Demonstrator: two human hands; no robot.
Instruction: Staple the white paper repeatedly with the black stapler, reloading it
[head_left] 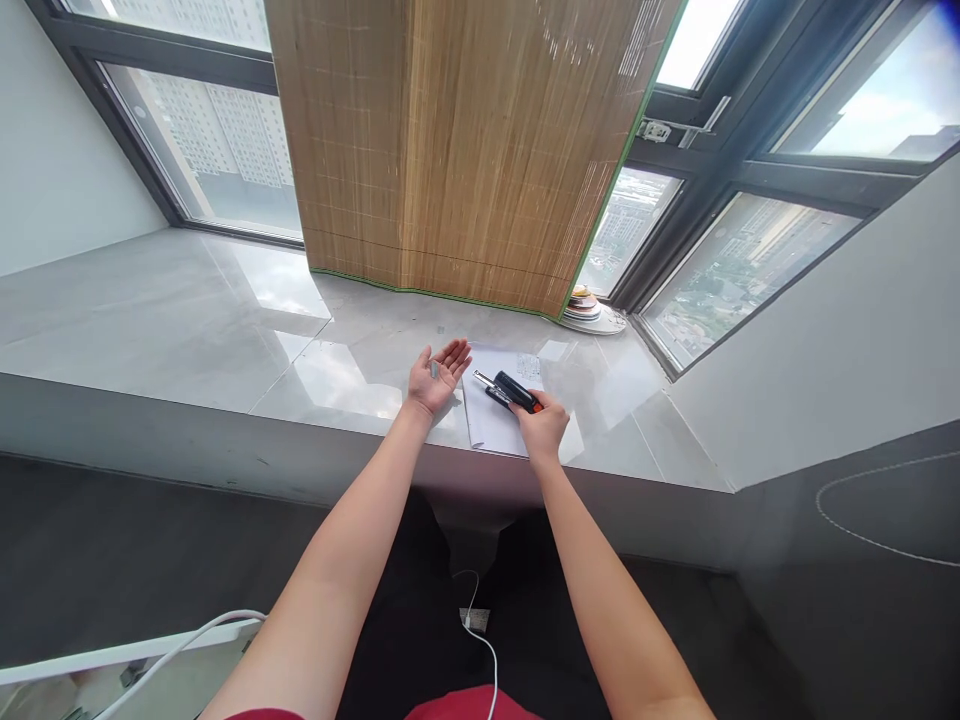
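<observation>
My left hand [438,378] is turned palm up above the sill, its fingers stretched out. On the palm lies a small grey strip [433,371] that looks like a row of staples. My right hand [545,425] is closed around the rear of a black stapler [514,392] with an orange-red part near my fingers. The stapler's two arms stand apart, and a silver metal piece sticks out at its front end. Beneath the stapler, white sheets of paper [491,430] with a printed figure at the upper right lie on the sill, beside my left hand.
The pale tiled window sill [187,345] runs across in front of me. A bamboo blind [465,150] hangs down to it. Stacked plates [592,315] stand at the right window corner. Below, a white cable [491,660] hangs before my body; a white-edged container [135,655] is lower left.
</observation>
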